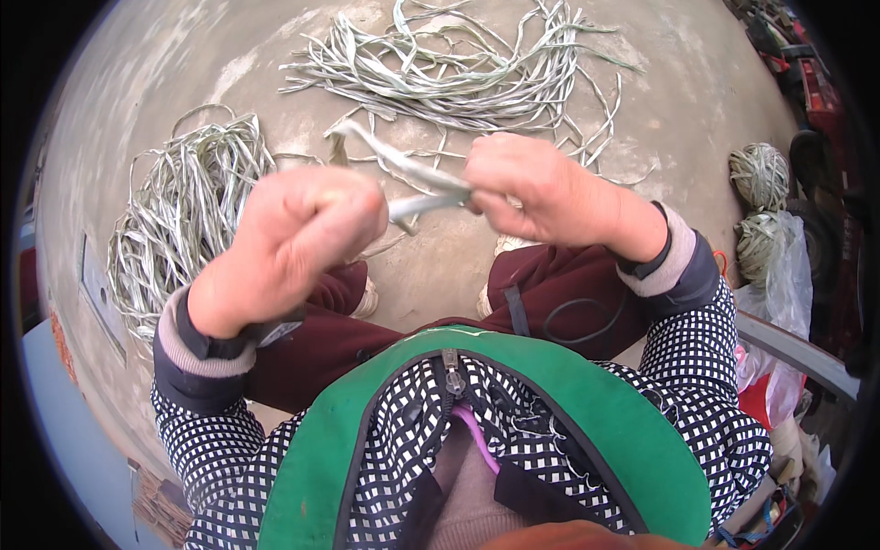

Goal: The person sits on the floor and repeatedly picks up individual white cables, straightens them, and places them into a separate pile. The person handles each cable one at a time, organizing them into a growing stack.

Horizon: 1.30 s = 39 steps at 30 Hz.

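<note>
Evidently, the pale strip [412, 169] is held raised between both hands, presumably to keep its loop clear of the floor [697, 110]. Right of the strip, the right hand's [541, 183] fingers pinch it, seemingly as anchor. Left of it, the left hand [312, 229] is curled; its fingertips are hidden, so its grip cannot be told. One strand heap [458, 87] lies beyond the strip, another bundle [197, 197] to its left, probably for easy reach.
</note>
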Motion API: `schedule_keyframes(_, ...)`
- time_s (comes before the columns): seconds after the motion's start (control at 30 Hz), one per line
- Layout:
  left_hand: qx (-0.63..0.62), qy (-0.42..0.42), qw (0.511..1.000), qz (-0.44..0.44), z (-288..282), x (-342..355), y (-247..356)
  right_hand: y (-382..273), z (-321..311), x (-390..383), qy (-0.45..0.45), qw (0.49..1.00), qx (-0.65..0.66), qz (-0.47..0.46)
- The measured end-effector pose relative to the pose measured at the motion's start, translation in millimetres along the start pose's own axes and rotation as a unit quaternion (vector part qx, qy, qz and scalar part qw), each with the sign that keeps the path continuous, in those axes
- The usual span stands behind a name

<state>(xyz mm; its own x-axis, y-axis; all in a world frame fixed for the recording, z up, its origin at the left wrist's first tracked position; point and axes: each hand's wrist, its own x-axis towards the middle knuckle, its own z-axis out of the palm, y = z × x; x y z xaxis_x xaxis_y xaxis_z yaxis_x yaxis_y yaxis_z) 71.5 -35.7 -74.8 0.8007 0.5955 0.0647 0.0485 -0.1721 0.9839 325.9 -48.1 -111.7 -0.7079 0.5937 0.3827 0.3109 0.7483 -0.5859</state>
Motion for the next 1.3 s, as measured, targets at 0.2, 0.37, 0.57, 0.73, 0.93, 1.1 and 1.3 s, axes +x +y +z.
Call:
schedule_keyframes(0.2,0.055,0.134,0.989,-0.007,-5.2,10.4,-38.6,9.3,-2.1,-2.8,-0.011,0.836,0.471,0.283)
schedule_keyframes(0.37,0.104,0.012,0.975,-0.196,-8.0,13.3,-44.2,14.8,-3.5,-0.8,0.021,0.839,0.472,0.270)
schedule_keyframes(0.57,-0.076,0.092,0.993,-0.022,12.7,30.0,-41.6,17.9,2.4,2.6,-0.067,0.928,0.305,0.202)
schedule_keyframes(0.73,-0.261,0.100,0.958,0.059,18.3,40.1,-26.0,14.4,18.3,11.3,-0.011,0.947,0.295,0.124)
schedule_keyframes(0.93,-0.318,0.112,0.940,0.048,28.4,28.8,-6.2,4.7,7.5,13.8,-0.055,0.978,0.198,0.034)
schedule_keyframes(1.1,-0.294,0.064,0.954,0.001,29.4,15.0,-1.1,-13.3,8.0,11.5,-0.041,0.995,0.093,0.021)
schedule_keyframes(1.3,-0.214,0.036,0.974,-0.064,21.7,-7.6,15.9,-28.9,5.6,2.0,-0.098,0.990,0.063,0.074)
